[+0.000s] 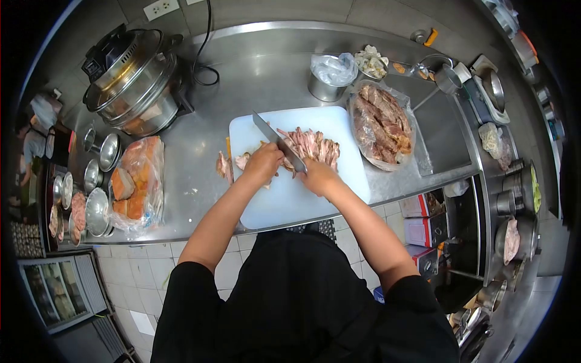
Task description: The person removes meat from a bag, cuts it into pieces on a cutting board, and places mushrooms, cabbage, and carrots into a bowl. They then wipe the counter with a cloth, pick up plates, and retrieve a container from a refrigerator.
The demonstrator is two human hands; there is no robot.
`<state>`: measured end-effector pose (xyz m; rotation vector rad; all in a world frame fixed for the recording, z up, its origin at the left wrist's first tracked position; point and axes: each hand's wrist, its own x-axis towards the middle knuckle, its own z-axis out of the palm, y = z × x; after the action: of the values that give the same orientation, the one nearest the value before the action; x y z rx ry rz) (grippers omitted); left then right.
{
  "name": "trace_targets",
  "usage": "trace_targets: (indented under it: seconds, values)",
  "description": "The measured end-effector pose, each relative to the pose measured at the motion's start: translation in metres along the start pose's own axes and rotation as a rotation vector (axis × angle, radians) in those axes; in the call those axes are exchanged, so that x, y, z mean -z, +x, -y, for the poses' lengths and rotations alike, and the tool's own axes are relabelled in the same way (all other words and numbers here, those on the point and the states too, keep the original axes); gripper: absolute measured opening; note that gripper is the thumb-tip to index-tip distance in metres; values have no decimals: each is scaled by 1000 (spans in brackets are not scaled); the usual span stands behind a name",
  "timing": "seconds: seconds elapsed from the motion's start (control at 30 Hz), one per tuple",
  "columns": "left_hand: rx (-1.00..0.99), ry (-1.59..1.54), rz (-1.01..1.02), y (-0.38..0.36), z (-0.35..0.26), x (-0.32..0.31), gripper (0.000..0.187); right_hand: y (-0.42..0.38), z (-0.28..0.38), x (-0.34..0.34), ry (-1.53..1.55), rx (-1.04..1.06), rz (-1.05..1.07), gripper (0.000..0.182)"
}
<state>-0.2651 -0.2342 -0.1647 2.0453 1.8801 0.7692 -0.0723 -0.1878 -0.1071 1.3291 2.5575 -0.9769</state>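
right hand (318, 176): fingers closed on knife (275, 139) | left hand (263, 162): fingers curled, pressing meat (311, 145) | meat on board (296, 196), mid tabletop (200, 175) | bagged meat bowl (381, 124) right

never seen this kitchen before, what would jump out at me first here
First, the white cutting board at the centre of the steel counter, where the right hand holds a knife over sliced meat and the left hand steadies it. Right of the board sits a bag of cooked meat; far left, a large lidded cooker.

Matt white plastic cutting board (284, 199), brushed-steel counter (200, 175)
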Motion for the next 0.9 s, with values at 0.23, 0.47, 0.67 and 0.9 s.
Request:
trace_targets:
  seconds: [0.23,0.47,0.67,0.9]
  values:
    - [16,-15,-97,-5,6,-5,8,-24,21,41,-7,1,48,32]
    - [-82,117,-76,-5,14,-14,6,12,16,-12,-105,26,-40,32]
    - [46,125,-49,-1,3,-2,10,8,18,11,57,-45,60,29]
    - [79,182,-116,0,1,-5,21,-17,15,18,92,-100,110,32]
